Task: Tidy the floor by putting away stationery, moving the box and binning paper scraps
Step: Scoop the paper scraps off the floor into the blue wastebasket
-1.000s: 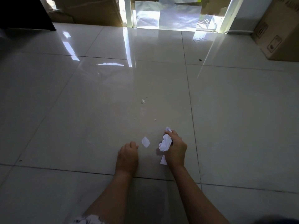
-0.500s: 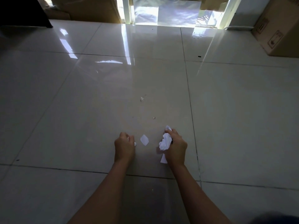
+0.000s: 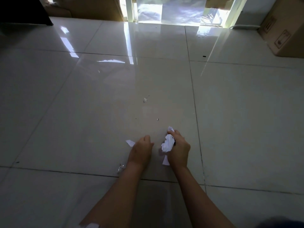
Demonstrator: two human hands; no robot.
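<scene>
Both hands are low on the tiled floor (image 3: 82,112), at six o'clock of the view. The right hand (image 3: 179,149) curls fingers and thumb round a crumpled paper wad (image 3: 167,143), probably a store for gathered scraps, so one trip to the bin will do. The wad runs long from one o'clock to seven, and a flat piece (image 3: 165,160) hangs below it, narrow tip toward twelve. The left hand (image 3: 141,151) sits on the tile with its fingers tucked under. A white scrap (image 3: 130,143) sticks out at its nine o'clock side, long axis ten to four, free end pointing to ten (whether the fingers pinch it or merely cover it cannot be told). Smaller bits (image 3: 145,100) lie toward twelve, a crinkled clear bit (image 3: 120,167) sits at nine of the left wrist, and a cardboard box (image 3: 283,30) stands well apart at two.
</scene>
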